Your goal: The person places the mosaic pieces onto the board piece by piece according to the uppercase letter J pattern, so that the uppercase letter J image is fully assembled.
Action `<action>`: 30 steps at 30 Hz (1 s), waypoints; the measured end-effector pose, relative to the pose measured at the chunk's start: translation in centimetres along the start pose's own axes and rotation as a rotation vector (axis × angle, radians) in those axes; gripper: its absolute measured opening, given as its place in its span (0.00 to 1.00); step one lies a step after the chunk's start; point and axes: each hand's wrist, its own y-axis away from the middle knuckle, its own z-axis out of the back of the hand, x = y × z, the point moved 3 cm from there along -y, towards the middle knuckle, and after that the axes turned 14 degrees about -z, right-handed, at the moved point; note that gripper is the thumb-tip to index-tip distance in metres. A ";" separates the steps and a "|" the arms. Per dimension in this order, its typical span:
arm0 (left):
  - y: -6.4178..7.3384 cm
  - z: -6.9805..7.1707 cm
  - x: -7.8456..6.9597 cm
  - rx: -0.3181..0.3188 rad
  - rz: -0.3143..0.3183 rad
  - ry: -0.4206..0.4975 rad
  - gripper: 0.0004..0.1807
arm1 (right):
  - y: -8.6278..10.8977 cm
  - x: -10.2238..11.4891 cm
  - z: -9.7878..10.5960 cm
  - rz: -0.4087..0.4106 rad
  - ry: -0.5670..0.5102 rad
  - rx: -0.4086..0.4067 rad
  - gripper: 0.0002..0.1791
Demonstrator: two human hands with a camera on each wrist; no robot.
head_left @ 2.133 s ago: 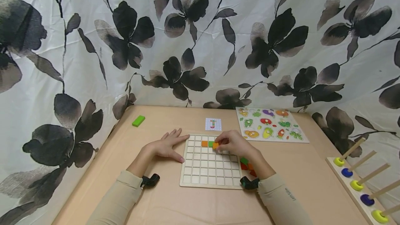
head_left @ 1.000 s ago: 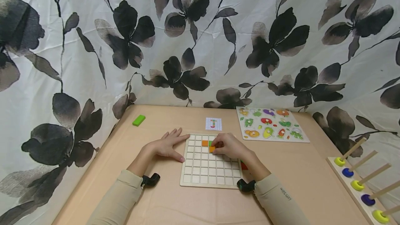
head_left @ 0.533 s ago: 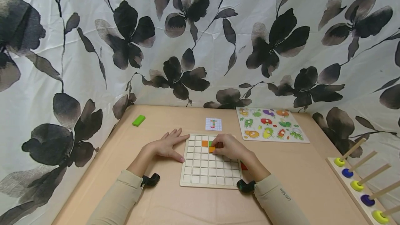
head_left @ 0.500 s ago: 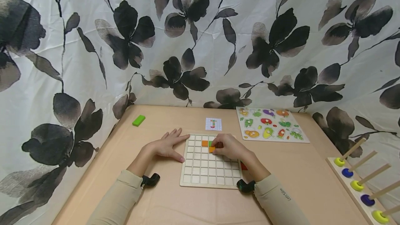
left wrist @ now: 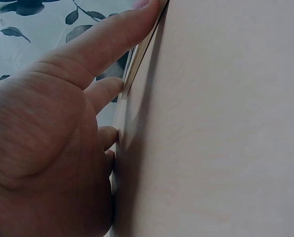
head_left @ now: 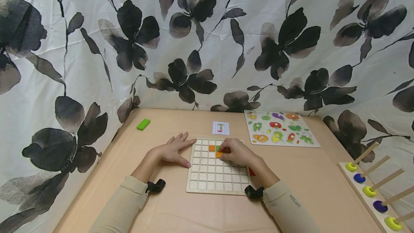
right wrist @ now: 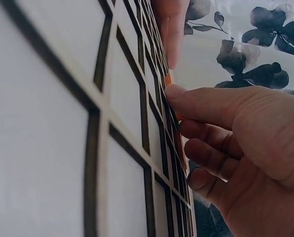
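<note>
The right hand (head_left: 239, 152) pinches an orange square tile (head_left: 219, 155) down in the wooden grid board (head_left: 210, 177), one row nearer than a green tile (head_left: 217, 148). Another orange tile (head_left: 211, 148) lies in the grid left of the green one. Curled fingers partly hide the held tile; in the right wrist view the thumb (right wrist: 186, 98) reaches the grid's surface. Fingers spread, the left hand (head_left: 171, 151) rests on the table, its index finger and thumb touching the board's left edge. That edge also shows under the thumb in the left wrist view.
Behind the board lies a small pattern card (head_left: 221, 128). A vegetable picture board (head_left: 280, 128) is at the back right, a green block (head_left: 143, 124) at the back left. Red pieces (head_left: 251, 172) peek out beside the right forearm. A pegged stand (head_left: 372, 193) occupies the right edge.
The right hand has brought the orange tile from beside the green one to the cell on its near side, then stayed still. Its forearm now covers most loose pieces. The left hand has not moved.
</note>
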 end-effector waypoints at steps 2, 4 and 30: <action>0.0 0.0 0.0 -0.001 0.002 0.000 0.59 | 0.0 0.0 0.0 -0.001 0.000 0.000 0.09; 0.0 -0.1 -0.1 -0.001 0.004 0.002 0.59 | 0.0 0.0 -0.1 0.004 0.000 0.000 0.10; 0.1 -0.1 -0.3 0.003 0.010 0.003 0.59 | 2.2 -0.5 4.8 -0.106 -0.105 -0.047 0.16</action>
